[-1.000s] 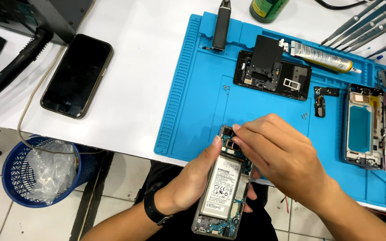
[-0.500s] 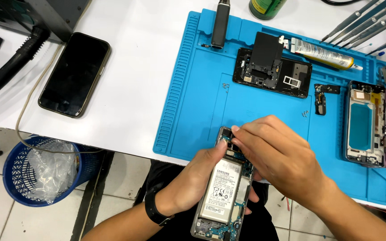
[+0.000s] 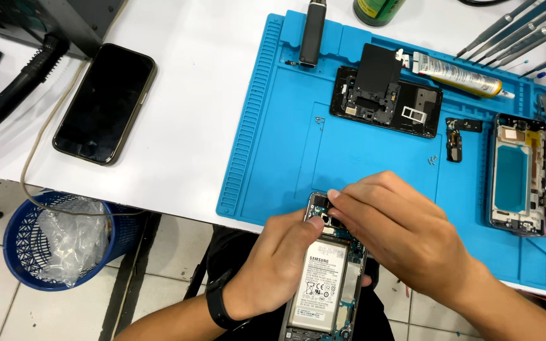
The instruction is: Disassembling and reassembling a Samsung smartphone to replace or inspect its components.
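Observation:
An opened phone (image 3: 323,284) with its back cover off shows a white battery and circuit parts. My left hand (image 3: 273,265) grips it from the left side, thumb resting near the camera area at its top. My right hand (image 3: 399,233) reaches over the phone's top end, fingertips pinched on a small part there; what they pinch is too small to tell. The phone hangs over the near edge of a blue work mat (image 3: 285,126). A black band sits on my left wrist.
On the mat lie a black phone board assembly (image 3: 387,95), a small black part (image 3: 455,148), an empty phone frame (image 3: 518,173), a glue tube (image 3: 459,74) and tweezers (image 3: 513,31). A dark phone (image 3: 105,104) lies on the white table. A blue bin (image 3: 64,240) stands below.
The opened phone and both hands have shifted slightly; my right fingertips stay pinched at the phone's top end. Nothing else has moved.

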